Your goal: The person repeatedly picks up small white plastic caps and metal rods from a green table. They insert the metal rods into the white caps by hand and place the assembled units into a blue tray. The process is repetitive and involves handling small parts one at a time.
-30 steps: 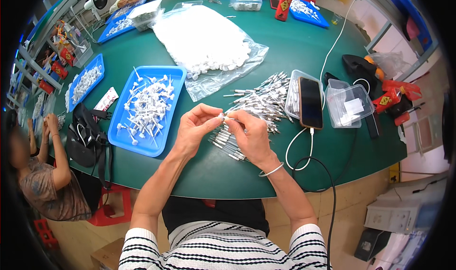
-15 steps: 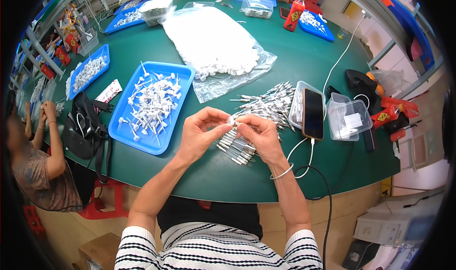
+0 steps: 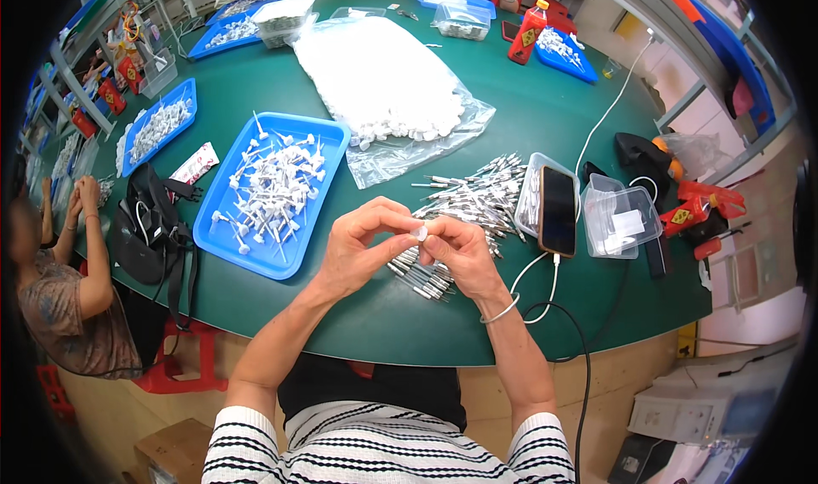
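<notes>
Both hands meet above the near part of the green table. Between the fingertips of my left hand point(image 3: 365, 239) is a small round white cap point(image 3: 420, 233). The thumb and fingers of my right hand point(image 3: 460, 250) pinch at the same cap from the other side; any rod in them is hidden by the fingers. Just beyond and below the hands lies a heap of thin metal rods point(image 3: 477, 190) with whitish sleeves. To the left, a blue tray point(image 3: 204, 228) holds many white-headed pieces with thin stems. A clear plastic bag point(image 3: 375, 169) spills white caps behind the hands.
A phone point(image 3: 557, 207) on a charging cable leans on a clear box of rods point(image 3: 528, 194) at the right. Beside it sit an open clear container point(image 3: 609, 228) and a red bottle point(image 3: 682, 220). A black bag point(image 3: 141, 237) lies left. Other people work around the table.
The pinched white cap has turned and shows more plainly between my fingertips. Both hands stay in nearly the same place; the view has shifted slightly.
</notes>
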The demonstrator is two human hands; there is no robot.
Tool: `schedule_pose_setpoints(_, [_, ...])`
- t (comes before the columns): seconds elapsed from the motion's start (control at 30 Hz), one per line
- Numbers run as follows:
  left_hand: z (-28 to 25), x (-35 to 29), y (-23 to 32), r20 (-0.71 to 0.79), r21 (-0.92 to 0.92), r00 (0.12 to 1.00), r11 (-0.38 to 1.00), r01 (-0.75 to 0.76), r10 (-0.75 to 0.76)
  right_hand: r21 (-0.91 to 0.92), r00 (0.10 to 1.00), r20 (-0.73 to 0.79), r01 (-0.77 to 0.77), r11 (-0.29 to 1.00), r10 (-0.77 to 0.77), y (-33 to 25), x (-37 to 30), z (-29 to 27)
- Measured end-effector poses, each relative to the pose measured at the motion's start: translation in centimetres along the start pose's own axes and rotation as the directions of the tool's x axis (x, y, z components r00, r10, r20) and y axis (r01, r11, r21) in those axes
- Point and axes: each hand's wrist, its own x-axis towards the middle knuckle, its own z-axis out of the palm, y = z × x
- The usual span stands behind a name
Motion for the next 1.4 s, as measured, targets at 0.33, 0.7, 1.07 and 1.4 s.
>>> schedule_pose_setpoints(0.33, [-0.3,0.1,0.1,0.028,-0.038,1.000,0.999,0.007,-0.006,0.088,1.000,-0.022,0.005,0.996,-0.003,0.5,0.0,0.5])
schedule_pose_setpoints(0.7, [-0.3,0.1,0.3,0.034,-0.053,0.999,0.998,0.035,-0.034,0.039,0.996,-0.079,0.054,0.998,-0.051,1.0,0.0,0.9])
schedule_pose_setpoints(1.07, [0.9,0.0,0.3,-0.155,0.252,0.982,0.965,-0.064,0.106,-0.116,0.941,-0.255,0.196,0.974,-0.220,1.1,0.6,1.2])
schedule_pose_setpoints(1.4, [0.9,0.0,0.4,-0.101,0.190,0.995,0.982,-0.004,0.024,-0.141,0.938,-0.263,0.196,0.970,-0.227,1.4,0.5,1.1])
